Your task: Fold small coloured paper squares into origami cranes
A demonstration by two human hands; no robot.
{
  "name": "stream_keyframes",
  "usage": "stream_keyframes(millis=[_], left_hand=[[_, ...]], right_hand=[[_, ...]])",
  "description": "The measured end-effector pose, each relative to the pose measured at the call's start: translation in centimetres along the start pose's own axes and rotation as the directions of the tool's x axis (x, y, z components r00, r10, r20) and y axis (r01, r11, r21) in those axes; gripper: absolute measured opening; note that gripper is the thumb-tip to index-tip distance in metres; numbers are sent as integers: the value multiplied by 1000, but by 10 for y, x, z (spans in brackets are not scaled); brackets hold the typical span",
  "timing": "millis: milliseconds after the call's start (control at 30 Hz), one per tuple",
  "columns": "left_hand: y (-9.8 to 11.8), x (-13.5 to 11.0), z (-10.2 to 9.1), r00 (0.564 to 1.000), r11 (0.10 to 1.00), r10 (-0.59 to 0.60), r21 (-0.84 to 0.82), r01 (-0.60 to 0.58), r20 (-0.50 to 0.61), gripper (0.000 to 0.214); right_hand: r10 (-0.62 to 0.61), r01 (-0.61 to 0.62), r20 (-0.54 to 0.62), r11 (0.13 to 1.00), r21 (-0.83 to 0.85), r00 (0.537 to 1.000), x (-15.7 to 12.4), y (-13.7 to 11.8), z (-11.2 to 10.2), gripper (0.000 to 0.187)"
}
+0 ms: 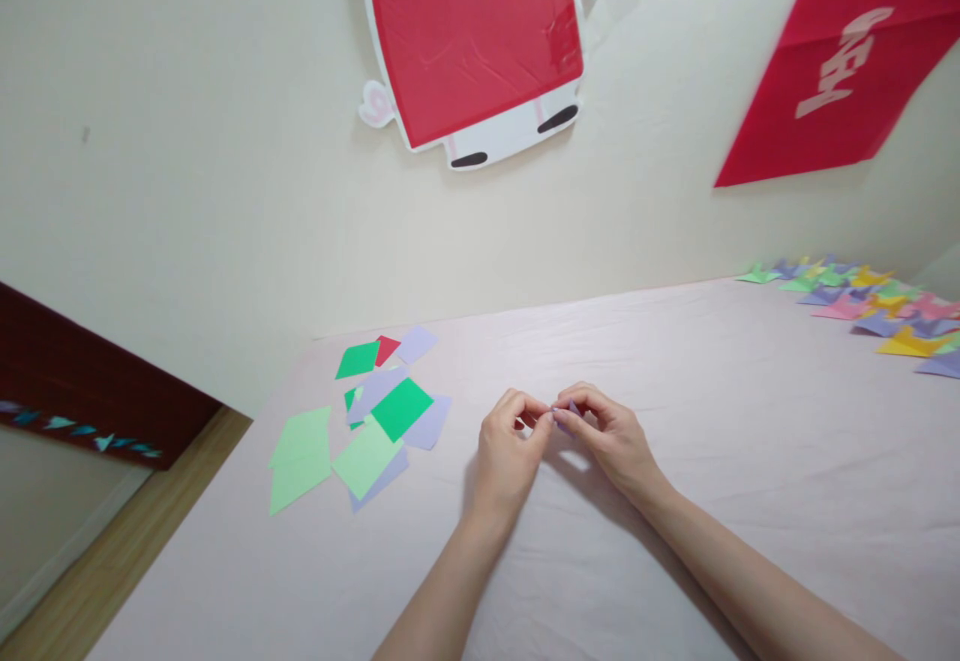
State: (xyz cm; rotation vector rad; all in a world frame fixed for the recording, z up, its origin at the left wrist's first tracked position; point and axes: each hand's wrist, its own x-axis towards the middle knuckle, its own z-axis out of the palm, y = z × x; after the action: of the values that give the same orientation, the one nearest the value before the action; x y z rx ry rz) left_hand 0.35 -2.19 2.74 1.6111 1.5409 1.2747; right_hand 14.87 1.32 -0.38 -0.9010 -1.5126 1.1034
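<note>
My left hand [508, 453] and my right hand [609, 433] meet just above the pale pink sheet [675, 501], fingertips pinched together on a small folded piece of lilac paper [567, 413]. Most of that paper is hidden between the fingers. To the left of my hands lies a loose spread of flat paper squares [367, 421] in green, lilac and red, a hand's width from my left hand.
Several folded paper figures [870, 306] in lilac, yellow, green and pink lie at the far right by the wall. Red posters [480, 41] hang on the cream wall. Wooden floor [97, 571] and a dark red panel [82, 381] show at the left beyond the sheet's edge.
</note>
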Motion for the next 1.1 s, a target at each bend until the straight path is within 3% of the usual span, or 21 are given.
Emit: stream_keyframes(millis=[467, 700, 900, 1100], left_hand=[[2, -6, 11, 999, 1000, -23, 13, 23, 45, 5], [-7, -13, 23, 998, 999, -48, 10, 48, 28, 14], [-9, -10, 18, 989, 965, -138, -217, 148, 58, 14], [-18, 0, 8, 981, 924, -182, -329, 194, 68, 21]], right_hand=[[144, -137, -14, 962, 235, 989, 2, -1, 1, 20], [222, -214, 4, 931, 295, 975, 1, 4, 1, 22], [212, -220, 61, 951, 217, 975, 2, -1, 1, 24], [167, -170, 33, 961, 220, 985, 2, 6, 1, 35]])
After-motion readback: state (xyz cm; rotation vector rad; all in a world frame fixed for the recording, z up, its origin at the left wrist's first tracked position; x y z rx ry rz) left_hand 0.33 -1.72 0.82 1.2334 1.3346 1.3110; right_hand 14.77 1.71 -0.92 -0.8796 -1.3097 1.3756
